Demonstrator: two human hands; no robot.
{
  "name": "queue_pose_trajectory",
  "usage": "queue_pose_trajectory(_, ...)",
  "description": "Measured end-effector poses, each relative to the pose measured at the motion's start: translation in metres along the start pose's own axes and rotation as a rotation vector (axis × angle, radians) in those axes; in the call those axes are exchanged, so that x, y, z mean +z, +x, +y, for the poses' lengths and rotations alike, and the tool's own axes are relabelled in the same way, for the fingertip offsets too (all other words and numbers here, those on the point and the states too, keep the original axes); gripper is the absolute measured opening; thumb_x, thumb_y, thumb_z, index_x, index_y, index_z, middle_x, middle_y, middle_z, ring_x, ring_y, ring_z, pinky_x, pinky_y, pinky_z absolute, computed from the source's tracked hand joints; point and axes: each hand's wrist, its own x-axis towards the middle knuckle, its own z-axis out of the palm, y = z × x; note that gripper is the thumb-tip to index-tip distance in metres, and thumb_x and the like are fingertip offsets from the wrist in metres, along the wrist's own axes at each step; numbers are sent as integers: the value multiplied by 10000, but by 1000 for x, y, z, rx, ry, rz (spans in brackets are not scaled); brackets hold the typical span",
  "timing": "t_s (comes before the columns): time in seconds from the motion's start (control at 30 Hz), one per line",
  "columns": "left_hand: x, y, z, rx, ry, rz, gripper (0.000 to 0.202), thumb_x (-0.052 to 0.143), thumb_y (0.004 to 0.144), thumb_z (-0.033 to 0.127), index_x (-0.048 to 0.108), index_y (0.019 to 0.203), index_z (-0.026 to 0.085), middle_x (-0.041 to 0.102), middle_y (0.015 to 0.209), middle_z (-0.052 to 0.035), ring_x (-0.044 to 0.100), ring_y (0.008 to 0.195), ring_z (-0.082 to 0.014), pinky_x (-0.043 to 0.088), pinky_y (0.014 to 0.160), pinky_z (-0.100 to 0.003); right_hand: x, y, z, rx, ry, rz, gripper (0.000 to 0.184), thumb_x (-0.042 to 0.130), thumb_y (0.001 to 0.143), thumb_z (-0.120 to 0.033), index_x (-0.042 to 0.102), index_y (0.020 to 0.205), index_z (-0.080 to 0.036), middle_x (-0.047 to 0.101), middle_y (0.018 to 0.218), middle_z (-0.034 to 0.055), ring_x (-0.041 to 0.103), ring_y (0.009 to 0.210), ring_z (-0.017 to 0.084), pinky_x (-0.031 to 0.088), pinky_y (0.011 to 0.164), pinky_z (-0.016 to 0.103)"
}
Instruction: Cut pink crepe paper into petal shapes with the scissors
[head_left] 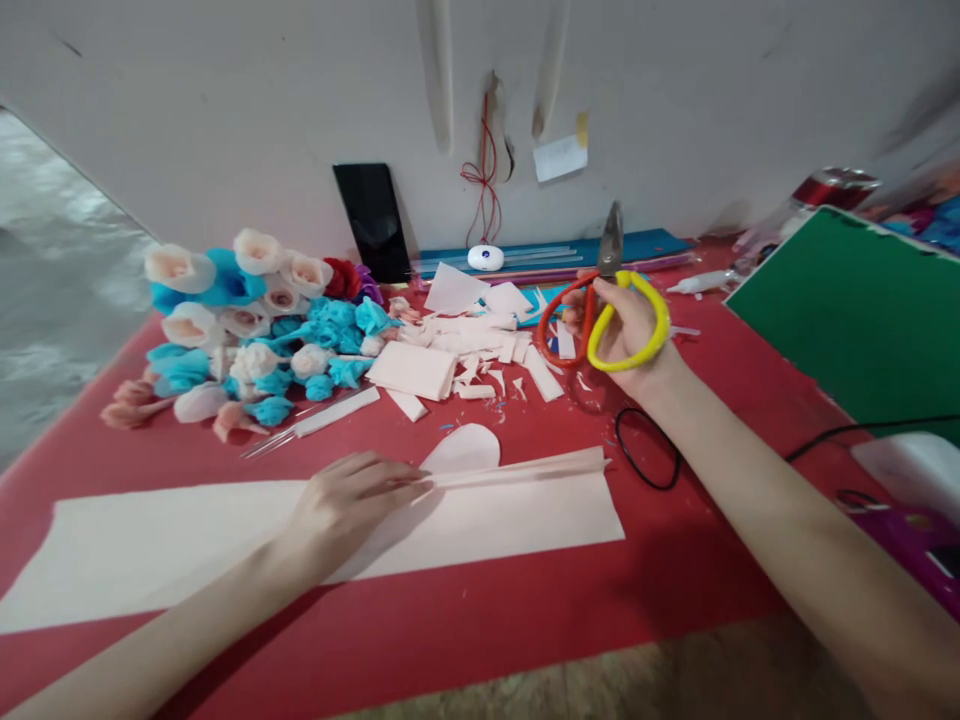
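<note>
My left hand (346,500) lies on a long pale pink paper sheet (187,545) on the red table, its fingertips pinching the end of a folded paper strip (525,467). A rounded petal-shaped cutout (465,447) lies just beyond the fingers. My right hand (626,325) is raised further back, fingers closed through the red and yellow handles of a pair of scissors (604,300), blades pointing up toward the wall.
Paper flowers in blue, white and pink (247,330) are heaped at the left. Cut paper scraps (480,350) lie in the middle. A black phone (373,222) leans on the wall. A green board (855,310) stands at right, a black cable (649,450) near my right forearm.
</note>
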Motion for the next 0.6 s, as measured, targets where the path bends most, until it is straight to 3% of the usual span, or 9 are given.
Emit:
queue_pose_trajectory(0.23, -1, 1, 1, 8, 20, -11, 275, 394, 942, 195, 625, 1088, 222, 690, 970, -65, 623, 879, -150, 484, 778, -282, -10, -27, -16, 47, 104, -101, 176, 410, 826, -407, 472, 845, -244, 535, 631, -29, 518, 512, 112, 468, 544, 297)
queue_pose_trajectory(0.3, 0, 2, 0, 32, 32, -10, 274, 390, 939, 178, 623, 1081, 208, 686, 967, -69, 622, 873, -149, 483, 774, -279, -13, -34, -17, 39, 86, -147, 152, 437, 797, -343, 472, 909, -246, 583, 684, -15, 585, 619, 142, 497, 609, 320)
queue_pose_trajectory(0.4, 2, 2, -1, 6, 85, -27, 252, 413, 924, 167, 639, 1032, 193, 682, 973, -70, 623, 874, -155, 490, 785, -282, -24, -46, -19, 26, 13, -239, 311, 457, 711, -262, 477, 1021, -248, 645, 888, 31, 622, 871, 205, 505, 778, 397)
queue_pose_trajectory(0.53, 4, 4, 0, -48, 188, 5, 234, 460, 899, 163, 648, 1029, 216, 674, 1008, -62, 601, 933, -177, 482, 841, -316, -45, -68, -22, -55, -157, -275, 505, 518, 670, -214, 452, 1165, -290, 554, 1215, 36, 478, 1185, 224, 323, 1049, 416)
queue_pose_trajectory(0.57, 4, 5, 1, -51, 197, 10, 233, 460, 899, 165, 649, 1025, 217, 674, 1006, -62, 598, 936, -180, 478, 845, -322, -50, -75, -22, -74, -243, -284, 500, 526, 691, -206, 464, 1179, -294, 546, 1232, 38, 460, 1209, 224, 282, 1078, 404)
queue_pose_trajectory(0.6, 3, 5, 1, -49, 194, 6, 228, 456, 901, 165, 650, 1011, 212, 676, 1001, -63, 599, 929, -178, 477, 842, -322, -54, -82, -22, -126, -423, -289, 471, 494, 744, -235, 455, 1207, -307, 566, 1204, 40, 494, 1181, 219, 314, 1062, 396)
